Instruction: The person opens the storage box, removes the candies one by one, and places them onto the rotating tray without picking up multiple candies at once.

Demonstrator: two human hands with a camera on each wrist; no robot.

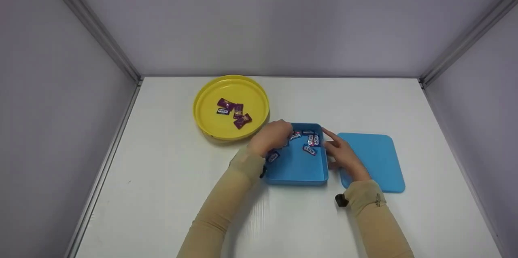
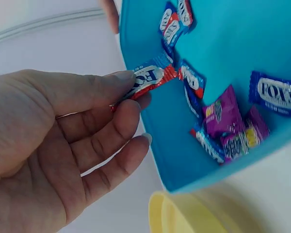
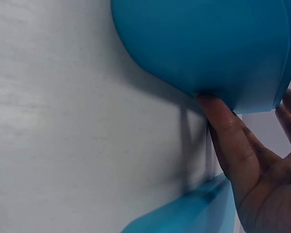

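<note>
The work in hand looks like sorting sweets out of the blue box (image 1: 297,167) onto the yellow plate (image 1: 206,102), and by my reading it is partly done: four purple sweets (image 1: 234,111) lie clustered a little past the plate's middle toward 5 o'clock, while a good many are left in the box. In the head view the box sits at the table's (image 1: 162,193) centre, with the plate at its 10 o'clock, close by, and the flat blue lid (image 1: 380,157) at its 3 o'clock, just beside it. The left hand (image 1: 272,136) reaches over the box's far left corner; the left wrist view shows its thumb and forefinger pinching a red-and-blue sweet (image 2: 150,80) at the box wall, the other fingers loosely curled and holding nothing. The left wrist view also shows, in the corner of the box near the plate, two or three purple sweets (image 2: 230,124) among blue-wrapped ones (image 2: 276,93), so purple ones remain to go across, if colour is indeed the rule; the pinched one is not purple, which leaves that uncertain. The right hand (image 1: 344,155) lies against the box's right wall at 3 o'clock, fingers fairly straight; the right wrist view shows one fingertip (image 3: 211,104) pressed to the outside of the wall, steadying rather than gripping
</note>
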